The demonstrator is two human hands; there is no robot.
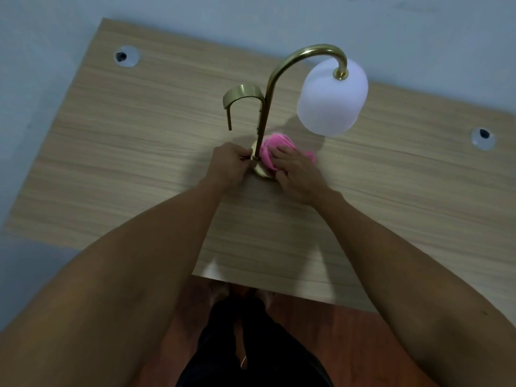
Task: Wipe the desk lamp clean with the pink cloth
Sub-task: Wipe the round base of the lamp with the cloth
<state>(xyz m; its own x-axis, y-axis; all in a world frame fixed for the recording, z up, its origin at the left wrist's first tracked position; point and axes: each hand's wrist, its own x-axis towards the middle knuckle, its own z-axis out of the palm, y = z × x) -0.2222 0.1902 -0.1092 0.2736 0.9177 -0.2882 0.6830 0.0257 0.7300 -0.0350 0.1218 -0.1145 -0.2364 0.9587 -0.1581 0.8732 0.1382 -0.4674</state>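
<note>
Light wood-grain desk (139, 152), two round cable grommets: one far left (127, 56), one at right (483, 138). Pale blue-grey wall (251, 12) behind and left. Reddish-brown wood floor (349, 325) near, below desk edge. Dim, even light.

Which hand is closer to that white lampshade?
Right. The right hand presses the pink cloth on the lamp's base, just below the white lampshade. The left hand holds the stem's foot, farther left.
</note>
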